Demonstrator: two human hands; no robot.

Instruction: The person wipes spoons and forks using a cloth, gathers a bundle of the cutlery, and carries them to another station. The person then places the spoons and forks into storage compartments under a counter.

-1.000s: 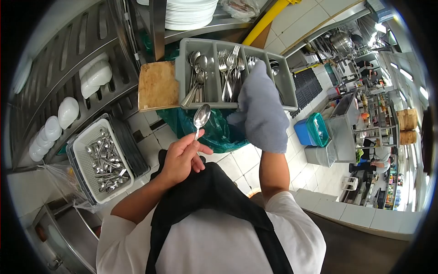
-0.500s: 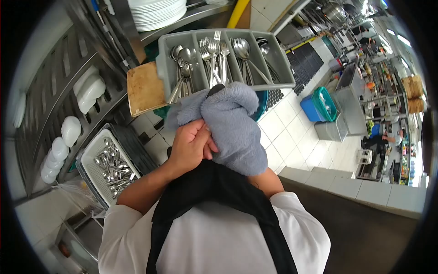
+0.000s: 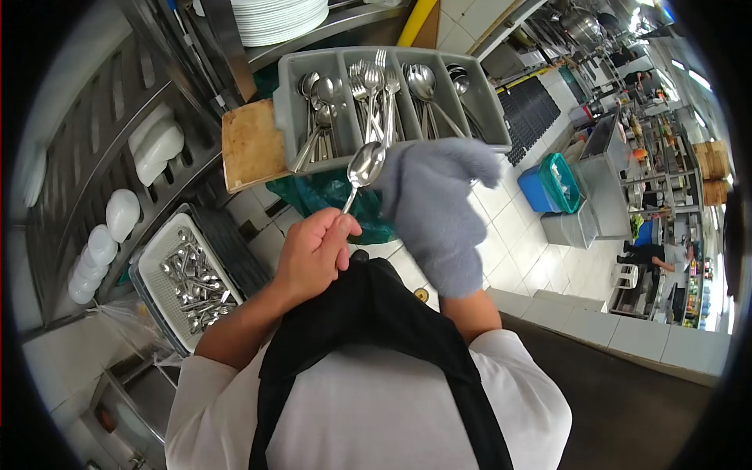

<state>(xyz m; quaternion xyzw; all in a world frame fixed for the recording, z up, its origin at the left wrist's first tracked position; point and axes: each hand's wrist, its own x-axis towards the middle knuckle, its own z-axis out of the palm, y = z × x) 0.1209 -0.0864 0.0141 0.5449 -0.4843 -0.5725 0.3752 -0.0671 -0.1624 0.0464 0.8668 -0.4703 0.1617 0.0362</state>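
The left hand is closed on a spoon, pinching the lower handle between thumb and fingers, with the bowl pointing up and away from the body. The spoon stands out in front of the apron, its bowl overlapping the near edge of the grey cutlery tray in this view – whether the two touch, I cannot tell. The right hand is wrapped in a thick grey cloth that covers it down to the wrist, so I cannot tell how its fingers are set. The cloth is just beside the spoon's bowl, slightly blurred, with its upper part against the tray's near side in view

The tray has four compartments: spoons in the leftmost, forks in the second, more spoons in the third and darker cutlery in the last. A wooden board lies at the tray's left end, and a green plastic bag hangs below. To the left, a white basket holds a jumble of cutlery – near the left forearm. White bowls rest on a slotted metal rack, and a stack of white plates stands beyond the tray
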